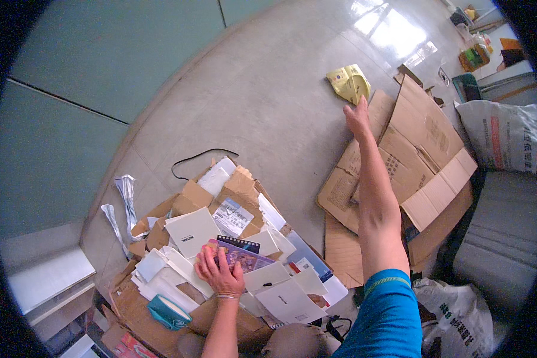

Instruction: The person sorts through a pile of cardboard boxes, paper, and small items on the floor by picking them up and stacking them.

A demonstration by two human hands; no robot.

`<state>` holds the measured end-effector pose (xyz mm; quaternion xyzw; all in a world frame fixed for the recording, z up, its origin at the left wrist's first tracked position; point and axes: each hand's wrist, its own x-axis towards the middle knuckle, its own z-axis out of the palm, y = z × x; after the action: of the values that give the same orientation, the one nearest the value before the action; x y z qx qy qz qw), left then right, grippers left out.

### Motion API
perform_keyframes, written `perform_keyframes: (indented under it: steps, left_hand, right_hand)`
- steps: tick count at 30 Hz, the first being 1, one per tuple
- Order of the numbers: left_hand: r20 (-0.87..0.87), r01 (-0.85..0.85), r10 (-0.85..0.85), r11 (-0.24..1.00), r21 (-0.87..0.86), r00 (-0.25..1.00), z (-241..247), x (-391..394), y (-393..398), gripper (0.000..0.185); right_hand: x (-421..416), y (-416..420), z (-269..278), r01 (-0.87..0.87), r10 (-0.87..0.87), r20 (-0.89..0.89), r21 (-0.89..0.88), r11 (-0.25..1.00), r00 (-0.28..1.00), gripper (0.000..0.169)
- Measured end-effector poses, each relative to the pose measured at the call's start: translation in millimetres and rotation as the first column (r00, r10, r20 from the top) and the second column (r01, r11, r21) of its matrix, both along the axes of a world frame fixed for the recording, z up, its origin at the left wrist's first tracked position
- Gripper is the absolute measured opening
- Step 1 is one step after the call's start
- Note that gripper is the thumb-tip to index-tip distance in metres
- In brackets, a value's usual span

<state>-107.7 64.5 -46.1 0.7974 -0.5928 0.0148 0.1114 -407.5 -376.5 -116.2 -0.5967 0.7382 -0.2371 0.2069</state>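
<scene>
My left hand (220,274) lies with spread fingers over a purple printed packet or booklet (250,260) on a heap of waste paper and cardboard. Whether it grips that item or only rests there is unclear. Stretched far forward, my right hand (358,120) has its fingertips at the narrow lower end of a crumpled yellow packaging bag (351,83). Around my left hand are a white printed card (193,230), a black perforated strip (239,243), another white card (291,299) and a torn carton with a label (233,217). A teal and white pouch (169,311) sits at the near left.
Flattened cardboard boxes (423,134) are stacked under and beside my right arm. White printed sacks (496,134) stand at the right. A black cord (201,156) and crumpled white strips (125,192) lie on the grey floor (268,112). Green panels (62,165) border the left side.
</scene>
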Motion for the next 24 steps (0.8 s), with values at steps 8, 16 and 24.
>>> perform_keyframes:
  steps: [8,16,24]
  left_hand:
    - [0.032,0.004,-0.004,1.0,0.019,0.999,1.4,-3.2,-2.0,0.049]
    - [0.025,0.019,-0.02,0.999,0.028,0.999,6.1,-1.1,-6.1,0.048]
    - [0.064,0.028,-0.028,1.0,-0.002,0.998,5.3,-3.0,-0.6,0.048]
  right_hand:
    - [21.3,-8.8,12.6,0.137,-0.116,-0.102,0.23,0.963,0.988,0.048]
    - [68.5,62.0,15.0,-0.031,0.071,-0.29,0.138,0.99,0.954,0.031]
    - [107.8,154.2,10.3,-0.344,0.381,-0.292,0.169,0.923,0.877,0.029]
